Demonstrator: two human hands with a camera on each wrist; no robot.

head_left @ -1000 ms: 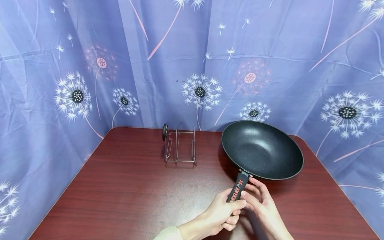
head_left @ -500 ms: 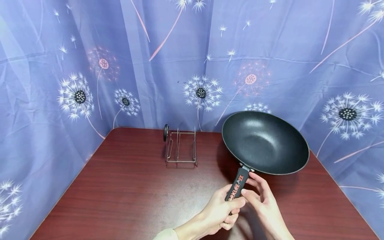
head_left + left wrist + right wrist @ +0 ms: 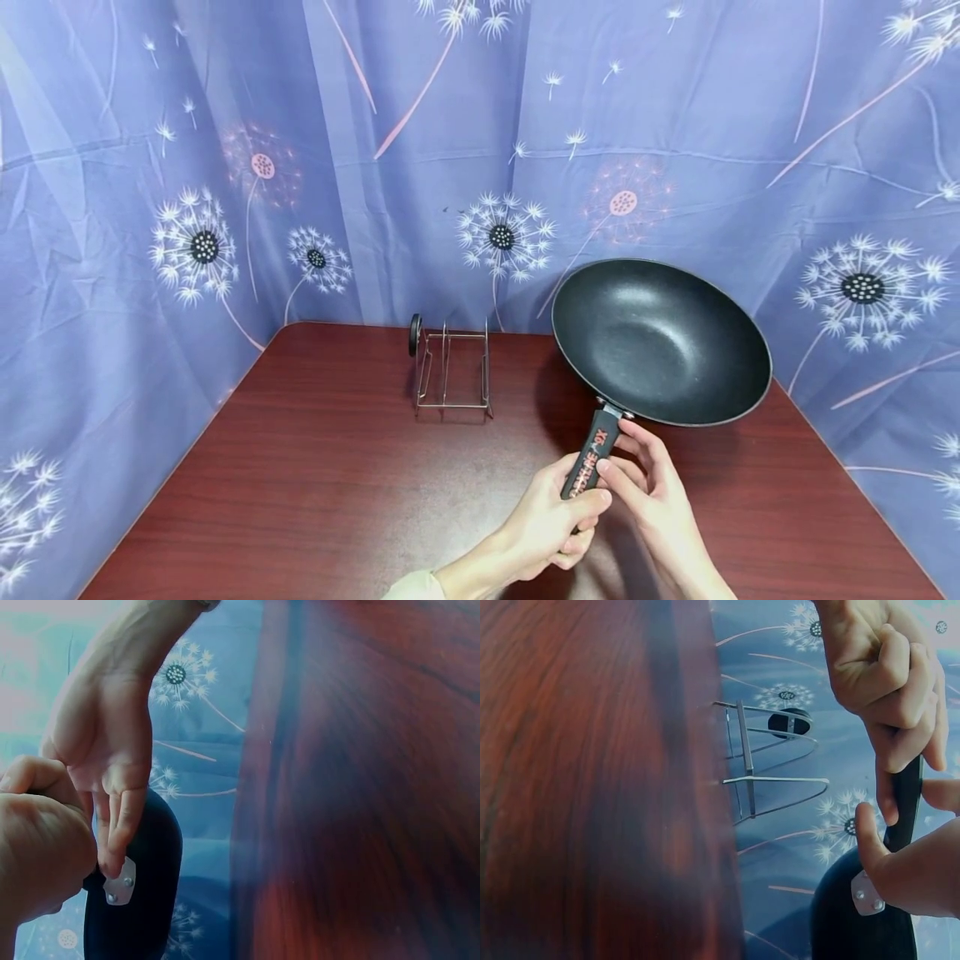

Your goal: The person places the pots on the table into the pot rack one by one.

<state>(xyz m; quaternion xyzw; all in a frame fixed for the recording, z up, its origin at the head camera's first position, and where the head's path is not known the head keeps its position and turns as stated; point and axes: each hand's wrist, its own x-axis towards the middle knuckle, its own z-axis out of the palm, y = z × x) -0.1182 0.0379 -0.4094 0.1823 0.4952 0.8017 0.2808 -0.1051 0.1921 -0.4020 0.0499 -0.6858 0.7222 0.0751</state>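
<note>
A black wok [image 3: 660, 346] is held above the table, its inside tilted toward the head camera. Its dark handle [image 3: 595, 446] bears red lettering. My left hand [image 3: 543, 521] grips the handle's near end, fingers curled round it and thumb along the top. Closer to the bowl, my right hand [image 3: 656, 496] holds the same handle, with the thumb on its upper side and fingers beneath. The right wrist view shows the riveted metal bracket [image 3: 868, 894] joining handle and wok. In the left wrist view, the wok's underside [image 3: 154, 825] hangs apart from the tabletop.
On the reddish-brown table [image 3: 300, 467], left of the wok, stands a wire rack [image 3: 452, 407] with a black round piece [image 3: 415, 335] at its back left corner. A blue dandelion-print curtain [image 3: 420, 183] hangs behind the table and along both sides.
The wok has risen and tilted a little more toward the head camera, its rim now higher against the curtain. Both hands keep their places on the handle. The rack has not moved.
</note>
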